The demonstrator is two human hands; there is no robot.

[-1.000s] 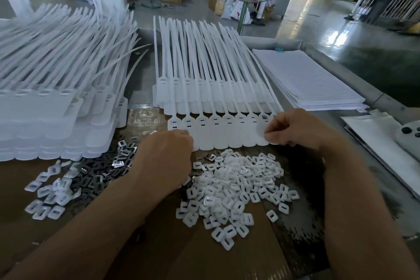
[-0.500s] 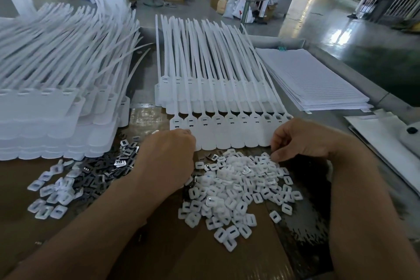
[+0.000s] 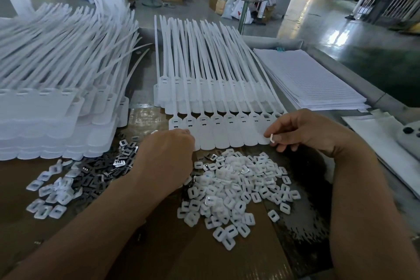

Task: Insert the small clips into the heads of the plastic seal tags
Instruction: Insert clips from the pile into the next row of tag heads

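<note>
A row of white plastic seal tags (image 3: 218, 129) lies side by side in front of me, heads near, tails pointing away. Below it spreads a pile of small white clips (image 3: 236, 191). My right hand (image 3: 304, 132) hovers at the row's right end and pinches one white clip (image 3: 271, 138) between thumb and finger. My left hand (image 3: 166, 157) rests curled at the row's left end, knuckles up; its fingertips touch the leftmost tag, and whether they hold anything is hidden.
A tall stack of tags (image 3: 52, 102) fills the left. Dark metal inserts (image 3: 102, 170) and more white clips (image 3: 50, 193) lie near it. Printed sheets (image 3: 313, 82) sit at the right, a grey device (image 3: 409, 138) at the far right edge. Cardboard (image 3: 159, 257) covers the bench.
My right hand dipped from the tag row to the clip pile, then rose back toward the row's right end with a clip pinched in it. My left hand stayed put.
</note>
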